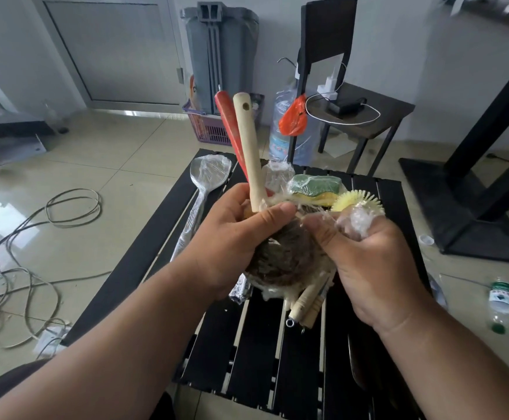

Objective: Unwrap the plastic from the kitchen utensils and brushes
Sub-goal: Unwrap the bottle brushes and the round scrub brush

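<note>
Mid-unwrap: my left hand [235, 225] grips the brush [280, 256] above the black table [259, 353], handle up. My right hand [365, 253] pinches a bunched wad of plastic [351, 222], probably still attached. Next I need to pull it clear of the bristles.

Grey bin [219, 56] by the wall; dark chair [359, 110] (cables on it); bottle [501, 304] on floor.

glossy tiled floor [101, 153], black chair [353, 95]
</note>
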